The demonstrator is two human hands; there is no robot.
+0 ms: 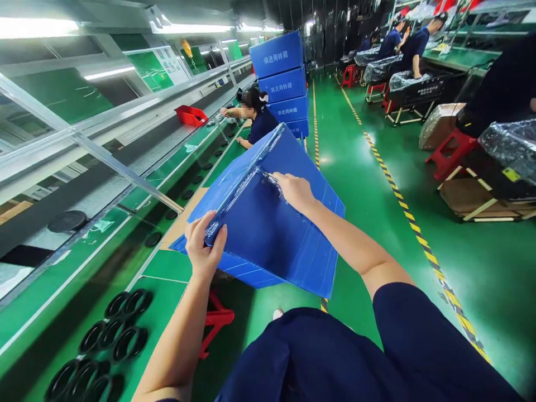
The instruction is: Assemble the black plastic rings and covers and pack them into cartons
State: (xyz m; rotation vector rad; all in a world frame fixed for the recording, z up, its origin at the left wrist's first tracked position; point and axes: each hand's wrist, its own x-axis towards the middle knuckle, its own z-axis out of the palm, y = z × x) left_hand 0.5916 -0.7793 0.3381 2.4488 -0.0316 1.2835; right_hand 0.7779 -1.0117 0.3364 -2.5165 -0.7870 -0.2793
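A large blue corrugated plastic box is tilted in front of me, with shiny clear tape along its upper edge. My left hand grips the near left corner of that edge, thumb on the side facing me and fingers over the far side. Against the facing panel, just below the taped edge, is my right hand, its fingers pinched together. Something thin and glossy shows at those fingertips; whether it is loose tape or a small tool I cannot tell.
Black rings lie on the green bench at left, beside a conveyor with black discs. A red stool stands below the box. Ahead are a seated co-worker, stacked blue boxes and a red bin. More people work at right.
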